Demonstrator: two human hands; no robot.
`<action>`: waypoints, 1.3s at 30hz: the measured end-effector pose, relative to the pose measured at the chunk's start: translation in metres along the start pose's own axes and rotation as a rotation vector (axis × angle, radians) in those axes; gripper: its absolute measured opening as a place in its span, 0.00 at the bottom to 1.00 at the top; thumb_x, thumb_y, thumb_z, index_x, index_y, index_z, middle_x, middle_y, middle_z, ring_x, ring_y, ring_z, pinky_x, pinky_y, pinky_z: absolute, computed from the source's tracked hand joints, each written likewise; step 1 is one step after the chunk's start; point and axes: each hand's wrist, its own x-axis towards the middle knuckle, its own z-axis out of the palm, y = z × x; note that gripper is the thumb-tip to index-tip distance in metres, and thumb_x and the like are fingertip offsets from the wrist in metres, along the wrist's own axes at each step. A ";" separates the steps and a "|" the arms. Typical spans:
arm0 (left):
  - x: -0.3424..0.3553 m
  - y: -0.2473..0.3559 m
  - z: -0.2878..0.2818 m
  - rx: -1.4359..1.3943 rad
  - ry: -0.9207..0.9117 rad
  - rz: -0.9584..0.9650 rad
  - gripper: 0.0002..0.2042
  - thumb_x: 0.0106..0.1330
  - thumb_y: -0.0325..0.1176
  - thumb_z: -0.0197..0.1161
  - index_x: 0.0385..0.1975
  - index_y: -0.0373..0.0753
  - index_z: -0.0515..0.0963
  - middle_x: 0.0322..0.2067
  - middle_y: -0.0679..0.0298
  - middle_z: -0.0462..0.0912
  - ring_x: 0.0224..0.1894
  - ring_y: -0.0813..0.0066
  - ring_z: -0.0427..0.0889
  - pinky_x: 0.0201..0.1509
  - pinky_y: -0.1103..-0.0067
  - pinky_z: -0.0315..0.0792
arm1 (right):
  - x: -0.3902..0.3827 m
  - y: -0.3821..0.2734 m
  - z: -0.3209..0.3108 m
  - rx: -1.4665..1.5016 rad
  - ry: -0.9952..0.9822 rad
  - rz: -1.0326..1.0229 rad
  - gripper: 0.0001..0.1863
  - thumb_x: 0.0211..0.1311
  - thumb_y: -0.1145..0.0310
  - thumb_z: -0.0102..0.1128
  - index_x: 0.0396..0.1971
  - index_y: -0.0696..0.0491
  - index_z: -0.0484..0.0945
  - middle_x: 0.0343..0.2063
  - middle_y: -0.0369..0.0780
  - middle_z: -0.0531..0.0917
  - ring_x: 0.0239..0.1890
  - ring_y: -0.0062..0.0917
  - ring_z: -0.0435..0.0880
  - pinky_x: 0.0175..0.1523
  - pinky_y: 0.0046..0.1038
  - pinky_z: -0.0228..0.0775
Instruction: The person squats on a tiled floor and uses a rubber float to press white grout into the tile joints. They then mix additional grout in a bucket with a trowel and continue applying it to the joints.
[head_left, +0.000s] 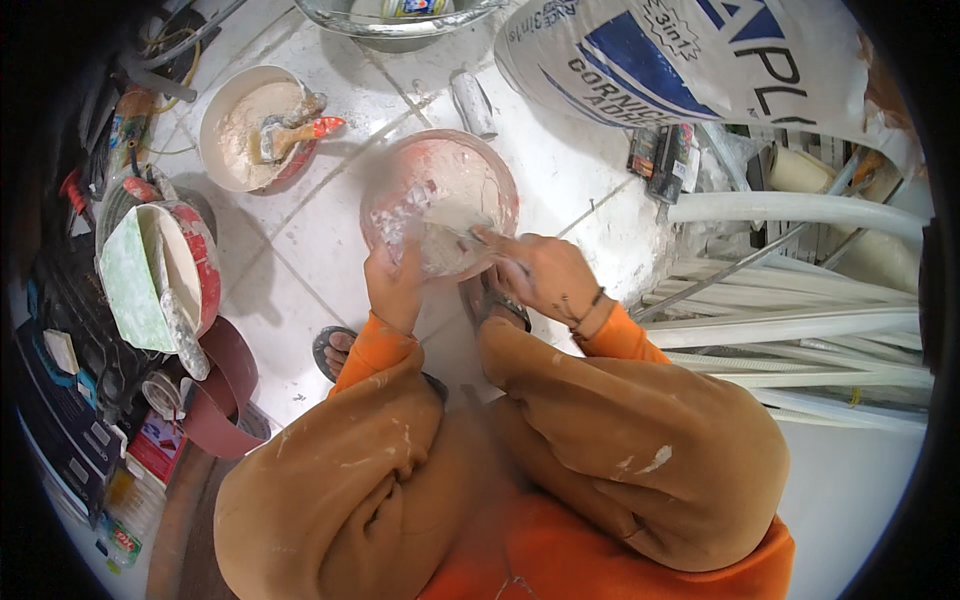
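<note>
White plaster bowl [440, 200], left hand [395, 285] gripping rim, right hand [540, 275] inside

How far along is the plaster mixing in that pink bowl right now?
Done: white paste already sits in the pink bowl. In hand: the left hand grips the bowl's near rim while the right hand works a tool in the paste. Left: the paste looks lumpy and smeared up the walls, so mixing seems unfinished.
</note>
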 end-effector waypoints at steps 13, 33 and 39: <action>0.003 0.006 -0.005 0.247 -0.093 -0.069 0.19 0.76 0.35 0.58 0.57 0.25 0.75 0.47 0.59 0.85 0.49 0.77 0.80 0.55 0.77 0.73 | -0.004 -0.004 0.003 0.081 -0.012 0.056 0.26 0.65 0.62 0.54 0.65 0.42 0.76 0.29 0.49 0.85 0.32 0.47 0.84 0.41 0.45 0.76; 0.020 0.006 -0.013 0.214 -0.069 0.124 0.17 0.75 0.35 0.60 0.53 0.25 0.77 0.42 0.57 0.86 0.44 0.77 0.80 0.52 0.77 0.74 | 0.004 0.020 -0.016 0.278 0.017 0.062 0.23 0.69 0.61 0.56 0.63 0.40 0.78 0.25 0.51 0.84 0.27 0.46 0.83 0.38 0.41 0.75; 0.023 0.006 -0.011 0.238 -0.149 0.248 0.18 0.74 0.33 0.60 0.55 0.24 0.76 0.42 0.54 0.87 0.44 0.75 0.81 0.53 0.76 0.74 | 0.013 0.000 -0.024 0.177 -0.083 0.118 0.24 0.68 0.64 0.55 0.64 0.42 0.77 0.31 0.52 0.86 0.29 0.47 0.84 0.40 0.39 0.78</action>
